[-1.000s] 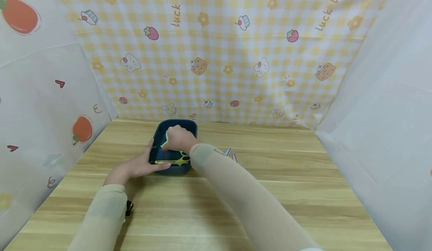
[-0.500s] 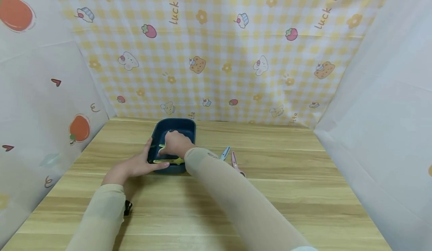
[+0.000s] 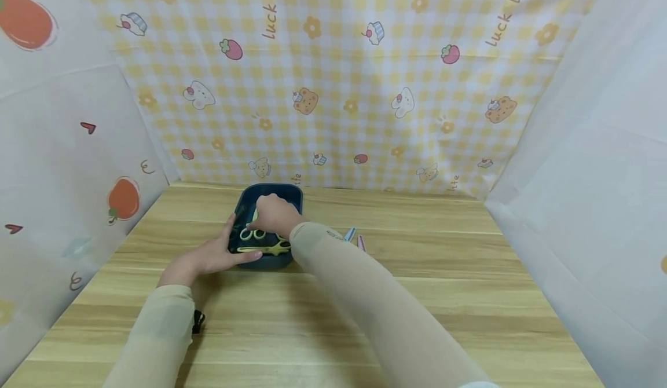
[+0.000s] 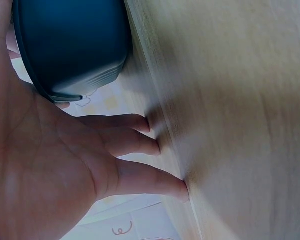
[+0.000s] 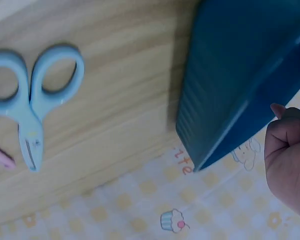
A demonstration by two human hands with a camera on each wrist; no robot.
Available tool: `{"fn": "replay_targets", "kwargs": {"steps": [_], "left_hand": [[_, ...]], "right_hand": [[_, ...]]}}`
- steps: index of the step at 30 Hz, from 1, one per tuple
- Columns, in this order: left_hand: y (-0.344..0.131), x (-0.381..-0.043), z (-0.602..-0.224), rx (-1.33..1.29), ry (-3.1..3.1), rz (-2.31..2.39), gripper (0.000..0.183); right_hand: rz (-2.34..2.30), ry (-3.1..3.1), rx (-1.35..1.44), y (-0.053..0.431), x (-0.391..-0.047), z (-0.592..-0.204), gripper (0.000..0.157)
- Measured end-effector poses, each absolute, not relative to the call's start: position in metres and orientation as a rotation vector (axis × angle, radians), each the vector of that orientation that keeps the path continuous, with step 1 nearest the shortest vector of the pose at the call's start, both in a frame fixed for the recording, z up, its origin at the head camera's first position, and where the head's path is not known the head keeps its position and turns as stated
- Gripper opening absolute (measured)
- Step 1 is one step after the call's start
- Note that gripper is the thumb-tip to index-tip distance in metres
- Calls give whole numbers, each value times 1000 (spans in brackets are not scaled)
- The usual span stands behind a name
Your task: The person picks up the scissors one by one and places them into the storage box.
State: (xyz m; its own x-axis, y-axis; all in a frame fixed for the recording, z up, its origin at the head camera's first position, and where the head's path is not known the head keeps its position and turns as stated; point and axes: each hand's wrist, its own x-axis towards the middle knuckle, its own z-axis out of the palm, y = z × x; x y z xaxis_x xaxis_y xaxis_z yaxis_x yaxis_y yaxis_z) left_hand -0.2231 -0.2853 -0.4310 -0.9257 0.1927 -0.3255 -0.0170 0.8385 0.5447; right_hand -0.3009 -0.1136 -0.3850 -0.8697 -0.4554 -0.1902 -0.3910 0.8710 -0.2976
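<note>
A dark blue bin (image 3: pixel 268 263) stands on the table toward the back left. My left hand (image 3: pixel 211 255) braces its near left corner, thumb along the near rim. In the left wrist view three fingers (image 4: pixel 150 177) of that hand reach straight down to the tabletop beside the bin. Inside the bin, my right hand (image 3: pixel 276 213) is curled and pinches pale green scissors (image 3: pixel 246 235), whose handle loops show below the hand; their other end is mostly hidden. Yellow scissors (image 3: pixel 273 250) lie along the bin's near side, partly under my left thumb.
Light blue scissors (image 5: pixel 32 110) lie on the table (image 3: pixel 292 330) right of the bin, with pink scissors (image 5: pixel 0 156) beside them. My right forearm (image 3: pixel 375 295) covers part of both in the head view. A checked cloth (image 3: pixel 333 87) hangs behind the table.
My right hand dipped toward me inside the bin, then moved back up slightly. The pale green scissors' handle loops now show below it. My left hand keeps its place at the corner.
</note>
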Motion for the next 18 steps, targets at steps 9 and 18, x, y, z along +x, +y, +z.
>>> {"fn": "replay_targets", "kwargs": {"steps": [9,18], "left_hand": [[-285,-222,-431,136,2657,789,137],[-283,-224,-430,129,2647,798,138]], "right_hand": [[-341,2831,-763,-98,-309,-352,37],[-422,2788,-793,-75,-326,-321,36]]}}
